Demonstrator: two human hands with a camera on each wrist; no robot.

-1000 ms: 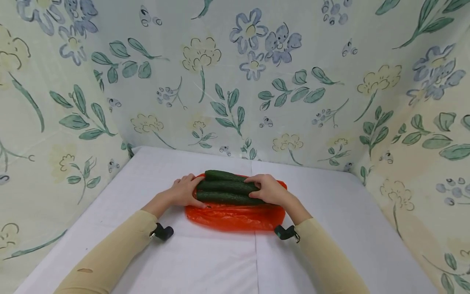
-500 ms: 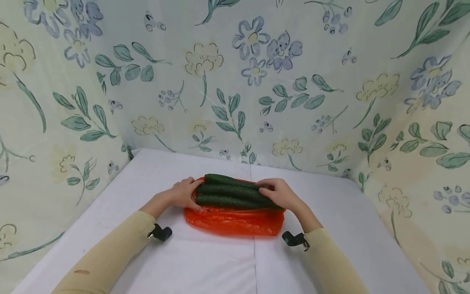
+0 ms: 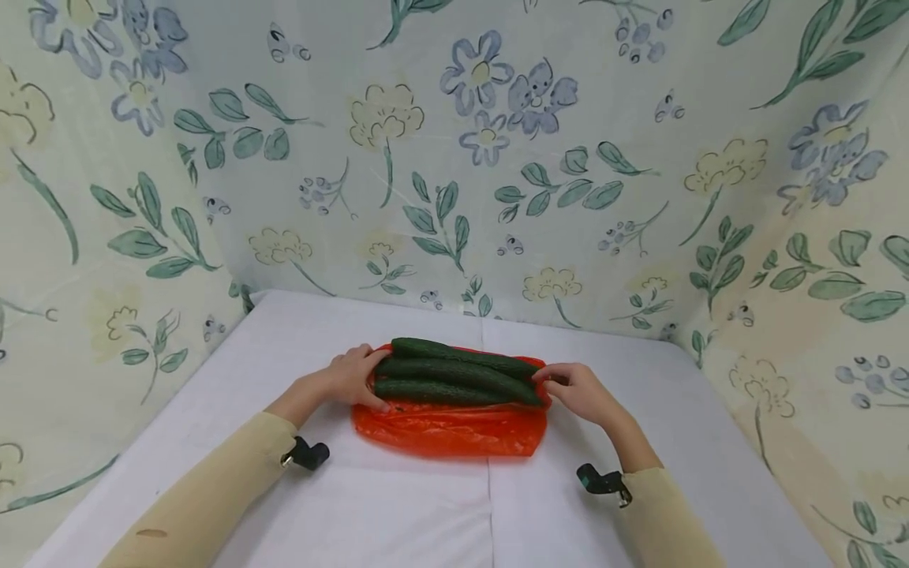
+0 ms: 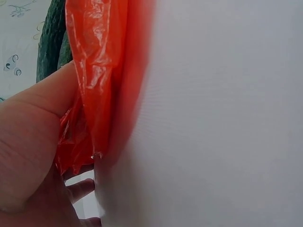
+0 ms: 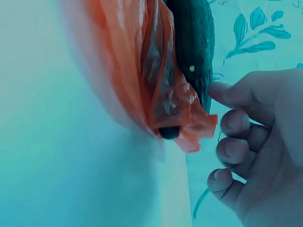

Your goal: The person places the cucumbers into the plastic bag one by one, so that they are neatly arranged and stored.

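Three dark green cucumbers (image 3: 454, 369) lie side by side on a red plastic bag (image 3: 450, 431), partly tucked into it. At their left end my left hand (image 3: 351, 379) holds the bag, thumb in front and fingers behind. In the left wrist view the thumb (image 4: 47, 90) lies against the crinkled red plastic (image 4: 97, 61). By the right end of the cucumbers is my right hand (image 3: 582, 393), its fingers loosely bent and holding nothing. The right wrist view has its thumb tip close beside a cucumber (image 5: 196, 47), with a dark tip poking through the bag's torn-looking end (image 5: 196, 127).
A white cloth (image 3: 398, 505) covers the table, with a seam running down its middle. Floral curtains (image 3: 426, 158) stand behind and on both sides. A small black camera sits at the left wrist (image 3: 308, 454) and another at the right wrist (image 3: 600, 480).
My right hand has let go of the cucumbers and slid right to their end, uncovering them. My left hand stays at the left end.
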